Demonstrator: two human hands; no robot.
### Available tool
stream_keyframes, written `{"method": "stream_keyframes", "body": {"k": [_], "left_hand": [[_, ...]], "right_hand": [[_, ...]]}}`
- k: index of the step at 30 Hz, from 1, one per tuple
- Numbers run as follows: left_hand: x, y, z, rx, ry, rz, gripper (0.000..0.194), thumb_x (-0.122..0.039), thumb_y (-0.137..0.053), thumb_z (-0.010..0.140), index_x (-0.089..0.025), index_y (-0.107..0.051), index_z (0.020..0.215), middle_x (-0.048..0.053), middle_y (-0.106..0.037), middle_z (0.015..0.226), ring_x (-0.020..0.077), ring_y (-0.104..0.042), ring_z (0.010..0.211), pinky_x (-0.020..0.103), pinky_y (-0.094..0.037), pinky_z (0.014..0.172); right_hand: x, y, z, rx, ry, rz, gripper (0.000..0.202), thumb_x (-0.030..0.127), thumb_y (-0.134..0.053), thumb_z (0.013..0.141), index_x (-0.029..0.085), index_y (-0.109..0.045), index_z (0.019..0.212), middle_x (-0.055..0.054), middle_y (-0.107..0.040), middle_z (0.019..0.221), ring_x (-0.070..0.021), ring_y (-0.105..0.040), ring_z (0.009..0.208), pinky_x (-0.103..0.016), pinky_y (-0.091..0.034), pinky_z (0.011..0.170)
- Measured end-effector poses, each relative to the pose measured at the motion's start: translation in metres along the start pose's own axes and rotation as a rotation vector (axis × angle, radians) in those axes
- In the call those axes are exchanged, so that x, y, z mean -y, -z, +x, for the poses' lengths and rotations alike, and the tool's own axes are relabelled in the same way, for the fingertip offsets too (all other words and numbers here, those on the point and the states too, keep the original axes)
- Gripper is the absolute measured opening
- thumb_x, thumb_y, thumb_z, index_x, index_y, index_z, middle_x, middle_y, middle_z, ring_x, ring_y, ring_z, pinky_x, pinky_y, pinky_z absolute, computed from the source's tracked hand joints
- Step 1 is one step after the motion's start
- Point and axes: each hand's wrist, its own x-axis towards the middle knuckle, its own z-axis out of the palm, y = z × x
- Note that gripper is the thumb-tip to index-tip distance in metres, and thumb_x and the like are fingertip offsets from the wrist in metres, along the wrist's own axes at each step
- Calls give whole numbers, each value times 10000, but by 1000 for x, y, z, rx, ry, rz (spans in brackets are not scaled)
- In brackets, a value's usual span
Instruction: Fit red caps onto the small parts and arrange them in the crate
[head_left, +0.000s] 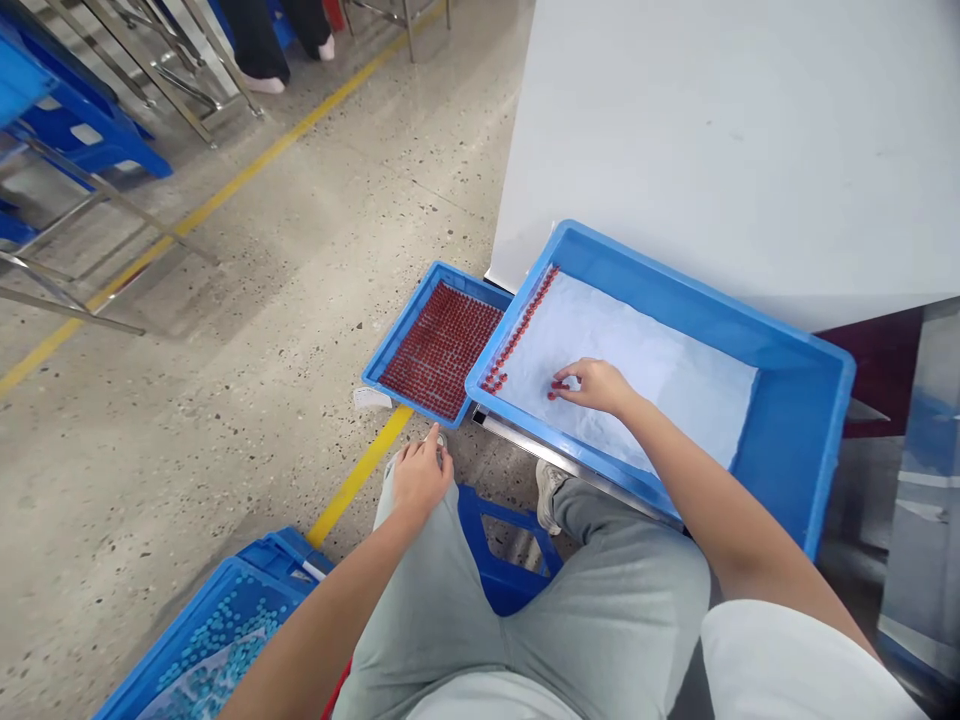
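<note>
Table [712,130] is seen at the upper right — white and wide. Right of centre, a big blue tray [795,440] is lined with a white sheet [637,350]; a small blue tray [401,326] is set by its left end. The left hand [422,475], lower centre, is rested on a knee [442,530], loosely curled, nothing held. The right hand [596,385], thumb and finger almost together, is placed at red pieces [552,395] on the sheet — whether one is gripped cannot be told. The small tray is filled with more.
</note>
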Motion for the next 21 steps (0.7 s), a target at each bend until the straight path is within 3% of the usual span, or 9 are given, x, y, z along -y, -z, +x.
{"method": "stream_keyframes", "body": {"k": [4, 11, 21], "left_hand": [[0, -1, 0, -2, -1, 0, 534, -334, -353, 908, -152, -385, 1409, 103, -691, 938, 245, -604, 960, 396, -368, 969], [0, 1, 0, -5, 2, -5, 530, -324, -353, 903, -152, -399, 1402, 111, -691, 954, 249, -602, 972, 399, -377, 961], [0, 0, 0, 0, 5, -16, 519, -333, -348, 911, -162, -398, 1399, 103, -693, 981, 250, -595, 999, 399, -365, 979]], "right_hand": [[2, -6, -8, 53, 94, -106, 243, 381, -639, 791, 272, -703, 999, -12, -718, 943, -190, -597, 910, -264, -426, 714], [14, -7, 1, 153, 141, -236, 167, 331, -582, 843, 301, -728, 919, -29, -695, 789, -176, -602, 794, -253, -357, 610], [30, -25, 39, 80, 147, -139, 208, 345, -547, 871, 290, -727, 960, -33, -720, 856, -178, -643, 826, -256, -418, 674]]}}
